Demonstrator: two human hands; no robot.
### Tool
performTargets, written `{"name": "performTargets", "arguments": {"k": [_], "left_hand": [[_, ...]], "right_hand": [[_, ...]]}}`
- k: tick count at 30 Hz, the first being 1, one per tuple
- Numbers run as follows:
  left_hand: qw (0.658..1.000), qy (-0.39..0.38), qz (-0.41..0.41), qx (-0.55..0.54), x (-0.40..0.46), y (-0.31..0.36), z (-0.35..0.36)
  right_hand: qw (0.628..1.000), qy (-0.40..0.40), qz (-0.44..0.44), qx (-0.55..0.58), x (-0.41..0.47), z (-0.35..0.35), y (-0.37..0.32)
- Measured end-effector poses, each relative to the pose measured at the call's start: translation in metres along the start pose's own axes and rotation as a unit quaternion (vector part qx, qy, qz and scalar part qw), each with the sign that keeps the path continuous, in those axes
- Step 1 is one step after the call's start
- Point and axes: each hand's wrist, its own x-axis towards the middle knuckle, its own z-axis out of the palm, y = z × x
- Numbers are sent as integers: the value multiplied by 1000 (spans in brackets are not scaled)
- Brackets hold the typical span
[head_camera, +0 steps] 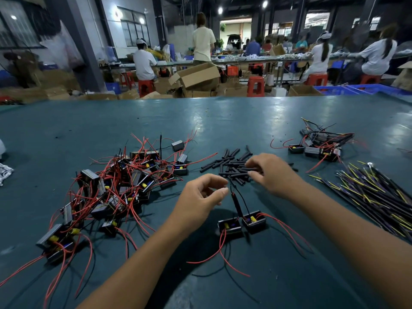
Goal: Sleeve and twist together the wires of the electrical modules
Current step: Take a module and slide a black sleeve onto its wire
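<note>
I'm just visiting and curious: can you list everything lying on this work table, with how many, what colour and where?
Table: one, teal top, under everything.
Loose modules: a tangled pile, too many to count, black boxes with red and black wires, left of the hands.
Module pair: two, black with yellow parts inside, between the forearms, black wires rising toward the left hand.
Sleeve pieces: a heap of short black tubes, centre, under the right hand.
Far modules: a small cluster, black with red wires, far right.
Long leads: a bundle, black and yellow, right edge.
Left hand: pinches the thin black wires.
Right hand: fingers curled among the sleeve pieces; whether it holds one is unclear.
</note>
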Motion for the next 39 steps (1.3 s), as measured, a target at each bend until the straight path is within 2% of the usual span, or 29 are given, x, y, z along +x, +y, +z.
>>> {"name": "performTargets", "arguments": {"k": [5, 9, 11, 14, 16, 18, 20, 22, 26, 32, 39], "left_hand": [[998, -44, 18, -31, 5, 2, 13], [996, -50, 31, -73, 1, 4, 23], [994, -44, 44, -86, 0, 5, 27], [993, -39, 47, -105, -1, 4, 31], [993, -31, 45, -101, -2, 2, 33], [994, -30, 47, -92, -3, 3, 35], [994, -42, 50, -82, -4, 4, 37], [995, -47, 52, -66, -6, 5, 38], [994, -53, 75, -52, -8, 7, 36], [994, -55, 85, -45, -9, 8, 35], [994, -52, 86, -31, -8, 6, 35]], "right_hand": [[987, -23, -29, -156, 25, 24, 6], [981, -14, -34, -190, 23, 30, 9], [992, 8, -8, -124, 15, 23, 8], [990, 103, 46, 80, -5, 2, 1], [951, 133, 85, 267, -26, -12, -9], [879, 118, 91, 453, -50, -22, -21], [830, 109, 65, 543, -66, -29, -31], [814, 110, 36, 569, -72, -36, -38], [821, 128, -3, 557, -77, -42, -51], [848, 142, -10, 510, -80, -37, -57], [831, 151, -9, 536, -79, -32, -52]]}}
